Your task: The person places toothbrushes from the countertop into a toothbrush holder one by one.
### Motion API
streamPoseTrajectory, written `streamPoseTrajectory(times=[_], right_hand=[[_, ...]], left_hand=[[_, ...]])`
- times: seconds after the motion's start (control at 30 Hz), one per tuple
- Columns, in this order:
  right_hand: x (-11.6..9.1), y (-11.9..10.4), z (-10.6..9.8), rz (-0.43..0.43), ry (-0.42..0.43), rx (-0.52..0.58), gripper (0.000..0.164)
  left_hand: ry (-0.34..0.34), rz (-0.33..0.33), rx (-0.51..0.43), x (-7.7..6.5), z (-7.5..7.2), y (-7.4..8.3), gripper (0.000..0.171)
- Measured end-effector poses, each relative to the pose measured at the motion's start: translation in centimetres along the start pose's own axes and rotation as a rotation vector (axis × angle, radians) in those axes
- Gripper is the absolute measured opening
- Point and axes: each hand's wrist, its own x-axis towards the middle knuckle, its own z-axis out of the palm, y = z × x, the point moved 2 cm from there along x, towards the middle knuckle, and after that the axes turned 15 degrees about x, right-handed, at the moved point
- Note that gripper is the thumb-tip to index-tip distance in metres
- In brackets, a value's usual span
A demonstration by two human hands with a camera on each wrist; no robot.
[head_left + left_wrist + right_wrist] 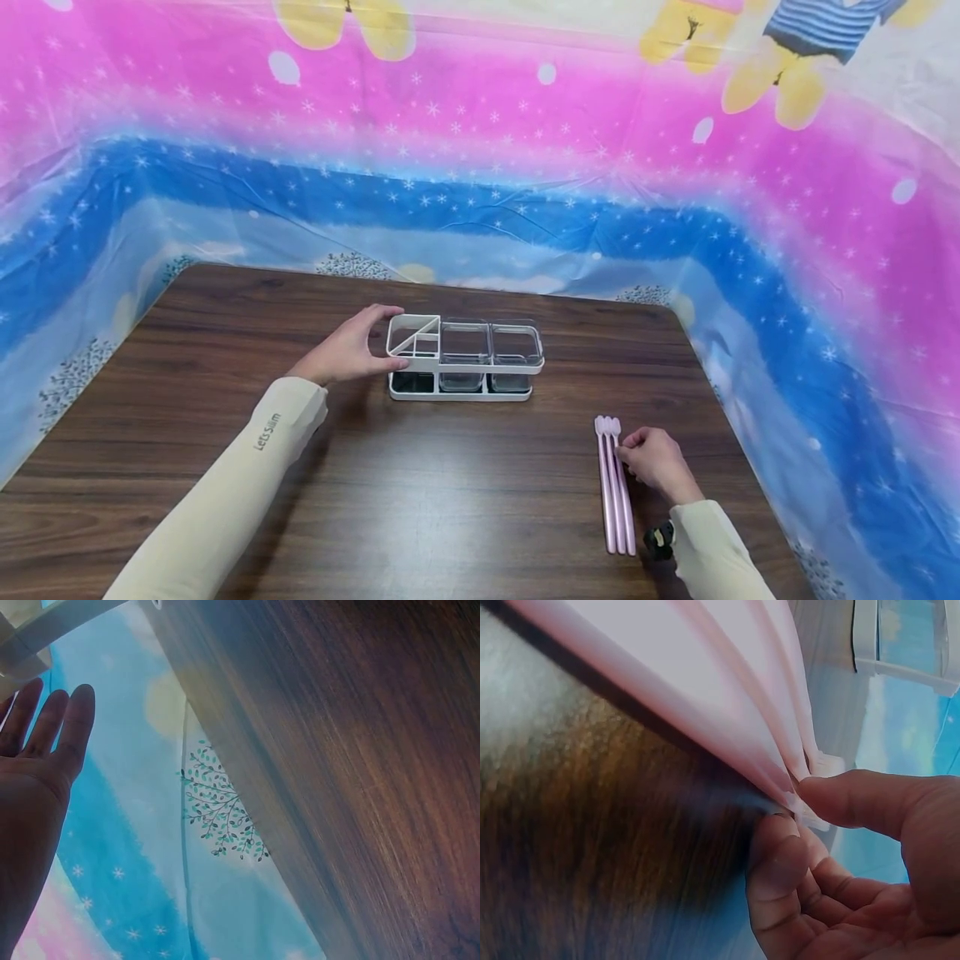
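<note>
A white two-tier toothbrush holder with two clear cups stands toward the back of the table. My left hand grips its left end, thumb at the front and fingers behind. In the left wrist view, part of the white frame shows above the fingers of that hand. Three pink toothbrushes lie side by side at the right, heads pointing away from me. With thumb and forefinger, my right hand pinches the rightmost toothbrush just below its head.
The dark wooden table ends at a printed cloth backdrop at the back and sides. A small black object is at my right wrist, beside the toothbrush handles. The holder's left third has slanted and square compartments.
</note>
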Motion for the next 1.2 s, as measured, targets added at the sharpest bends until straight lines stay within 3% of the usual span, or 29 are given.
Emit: streamPoseTrajectory(times=[0.8,1.2], right_hand=[[0.14,-0.29,0.37,-0.017,0.003,0.006,0.009],[0.03,-0.71,-0.04,-0.004,0.053,-0.123,0.016]], left_hand=[[-0.023,-0.024,0.027,0.07,0.07,-0.3,0.089],[-0.017,-0.016,0.017,0.13,0.07,-0.29,0.087]])
